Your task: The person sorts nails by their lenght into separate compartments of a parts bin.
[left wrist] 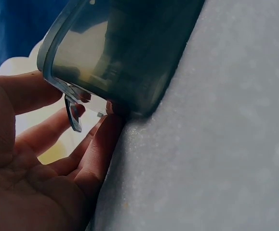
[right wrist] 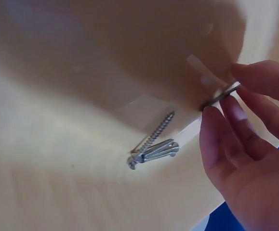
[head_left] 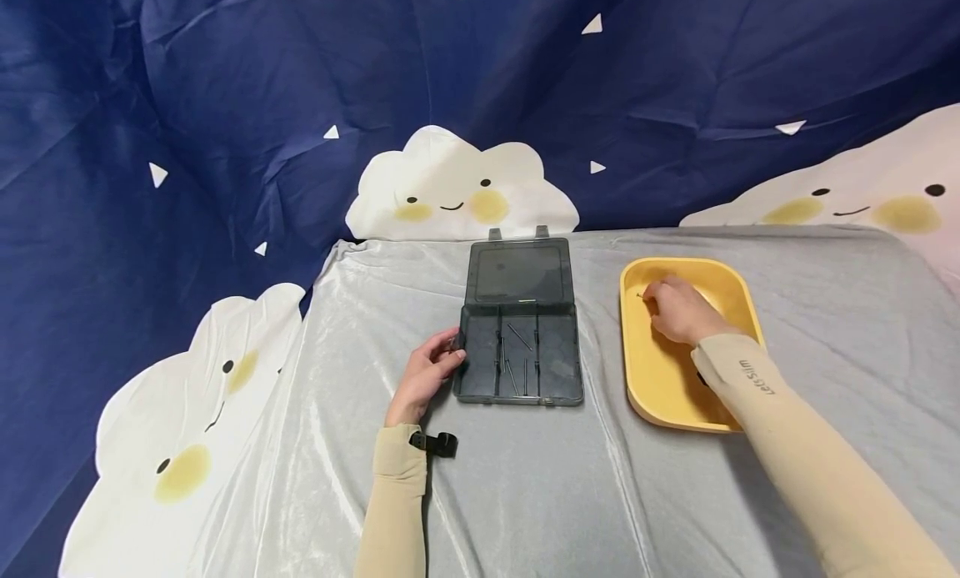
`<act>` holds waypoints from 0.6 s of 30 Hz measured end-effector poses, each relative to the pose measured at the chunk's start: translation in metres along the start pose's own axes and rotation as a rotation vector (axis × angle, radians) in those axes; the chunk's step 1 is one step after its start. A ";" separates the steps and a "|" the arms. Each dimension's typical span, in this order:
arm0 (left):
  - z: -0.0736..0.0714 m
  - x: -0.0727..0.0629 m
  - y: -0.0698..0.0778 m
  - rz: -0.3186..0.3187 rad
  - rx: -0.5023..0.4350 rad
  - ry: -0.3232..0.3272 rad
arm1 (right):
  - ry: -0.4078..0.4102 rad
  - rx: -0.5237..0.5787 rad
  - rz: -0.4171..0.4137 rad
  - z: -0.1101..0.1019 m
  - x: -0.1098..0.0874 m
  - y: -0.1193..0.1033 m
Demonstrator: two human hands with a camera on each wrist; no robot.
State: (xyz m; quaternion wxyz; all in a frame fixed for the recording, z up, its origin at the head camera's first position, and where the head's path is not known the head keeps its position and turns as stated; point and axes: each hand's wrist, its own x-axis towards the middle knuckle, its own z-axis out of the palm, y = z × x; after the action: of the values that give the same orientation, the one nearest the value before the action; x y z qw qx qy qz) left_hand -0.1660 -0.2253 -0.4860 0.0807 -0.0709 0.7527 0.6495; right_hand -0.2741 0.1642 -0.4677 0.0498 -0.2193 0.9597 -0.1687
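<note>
My left hand [head_left: 426, 371] rests at the left side of an open dark translucent organizer box [head_left: 557, 357], its fingertips touching the rim and outer wall in the left wrist view. Several thin metal pieces [head_left: 526, 378] lie in the box's middle compartment. Inside the yellow bin [head_left: 632, 357], my right hand [head_left: 681, 311] pinches a thin nail-like metal piece [right wrist: 221, 97] between thumb and fingers. Beside that hand, several silver screws [right wrist: 156, 139] lie in a small pile on the bin's floor.
The box's lid [head_left: 519, 272] is folded back toward the curtain [head_left: 262, 86], with two latch tabs at its far edge. Grey cloth [head_left: 517, 486] with creases covers the table. The bin's raised walls surround my right hand.
</note>
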 end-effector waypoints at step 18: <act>-0.003 0.016 -0.025 -0.007 -0.025 0.017 | -0.151 0.026 0.106 0.002 0.005 -0.012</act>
State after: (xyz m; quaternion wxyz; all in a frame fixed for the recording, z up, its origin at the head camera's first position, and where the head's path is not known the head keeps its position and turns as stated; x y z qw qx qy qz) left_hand -0.1760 -0.2317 -0.5131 0.0757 -0.0799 0.7450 0.6580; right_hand -0.2731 0.1510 -0.4656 0.1339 -0.1798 0.9611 -0.1614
